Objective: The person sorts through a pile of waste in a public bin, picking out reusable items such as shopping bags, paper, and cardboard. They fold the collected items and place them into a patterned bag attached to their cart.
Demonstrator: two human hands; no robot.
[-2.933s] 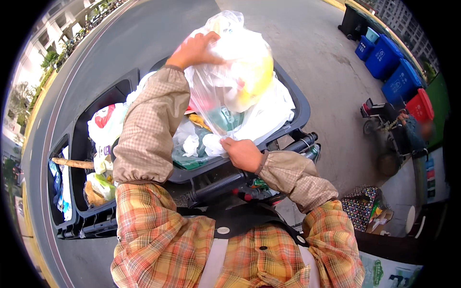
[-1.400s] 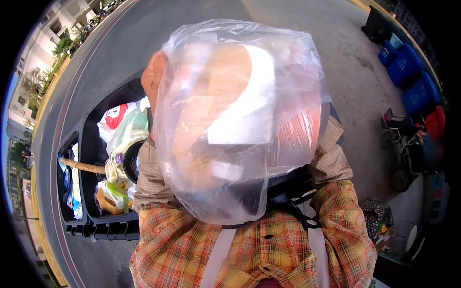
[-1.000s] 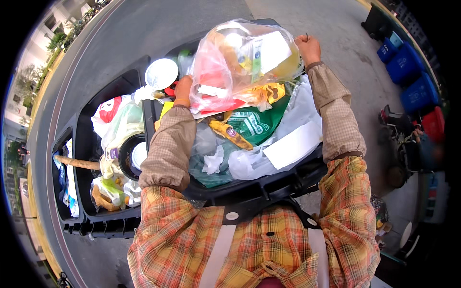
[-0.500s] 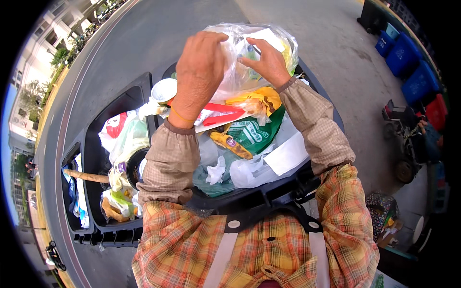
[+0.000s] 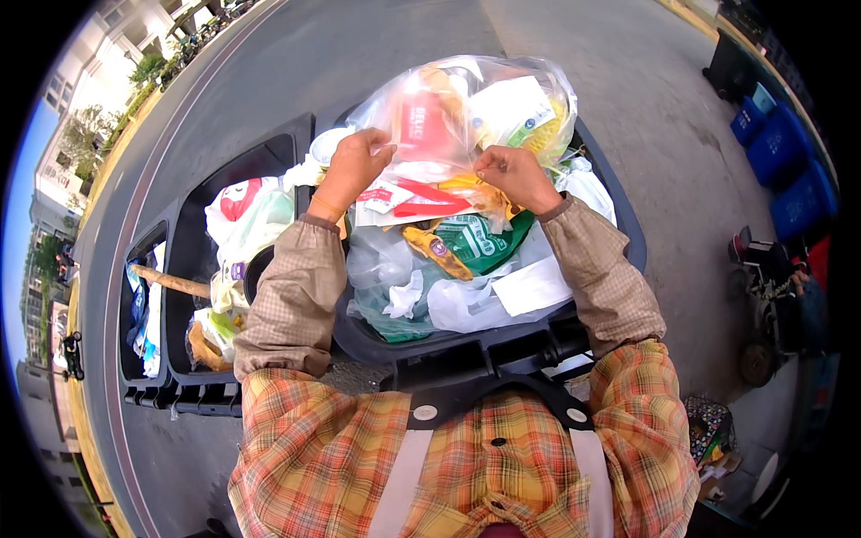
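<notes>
Hands, left (image 5: 352, 169) and right (image 5: 513, 176), pinching clear rubbish bag (image 5: 475, 112) between them, above bin (image 5: 619, 247)

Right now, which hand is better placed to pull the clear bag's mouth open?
Probably the right hand: it pinches the clear plastic bag at its lower middle edge. The left hand grips the bag's left edge, steadying it above the dark bin.
</notes>
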